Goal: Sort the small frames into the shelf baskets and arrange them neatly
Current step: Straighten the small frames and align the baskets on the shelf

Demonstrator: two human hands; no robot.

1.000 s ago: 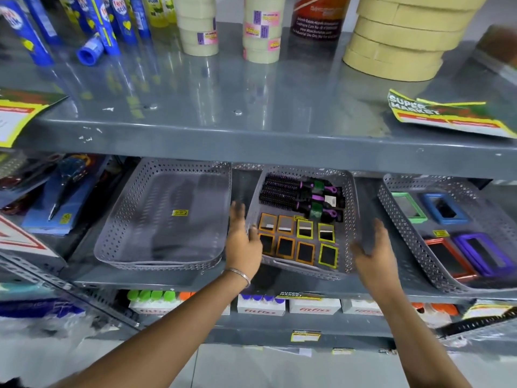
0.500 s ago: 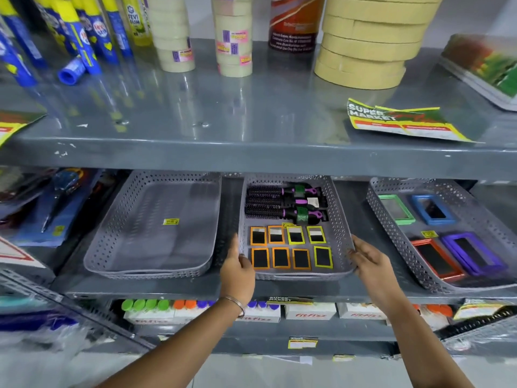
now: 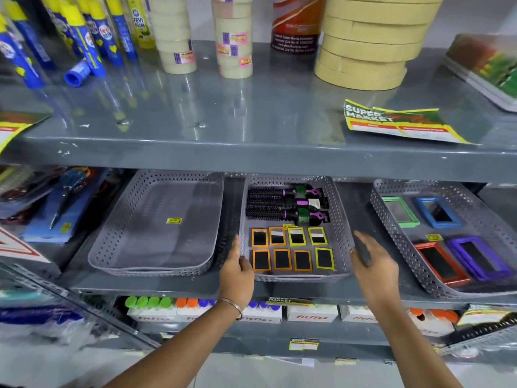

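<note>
The grey perforated middle basket (image 3: 340, 219) sits on the middle shelf. In its front half lie several small frames (image 3: 292, 249) in two neat rows, orange and yellow rimmed. Three black and purple hair brushes (image 3: 282, 204) lie across its back. My left hand (image 3: 236, 271) is at the basket's front left corner, thumb over the rim and fingers outside the left wall. My right hand (image 3: 373, 264) hovers just off the right wall, fingers apart, holding nothing.
An empty grey basket (image 3: 112, 247) stands to the left. A basket on the right (image 3: 397, 242) holds larger green, blue, red and purple frames. Tape rolls (image 3: 363, 51) and glue bottles (image 3: 92, 37) stand on the upper shelf. Boxes (image 3: 312, 313) line the lower shelf.
The middle basket was skewed a second ago and now sits square on the shelf. My right hand gripped its front right corner half a second ago and has since come off it.
</note>
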